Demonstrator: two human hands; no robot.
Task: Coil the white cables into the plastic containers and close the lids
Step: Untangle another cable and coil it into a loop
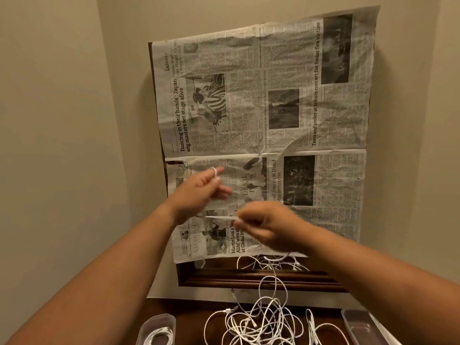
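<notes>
Both my hands are raised in front of the newspaper [273, 95] in the head view. My left hand [199, 189] pinches a small loop of white cable [215, 172] at its fingertips. My right hand [270, 226] is blurred but seems curled round the same cable where it stretches between them. From there it hangs down to the tangled heap [261, 322] on the surface [189, 319]. One container [156, 324] at the left holds a coil; another [358, 323] at the right looks empty. I judge the cable light, limp and springy, so it will want to unwind. It is best held near its end, feeding loops round the fingers.
</notes>
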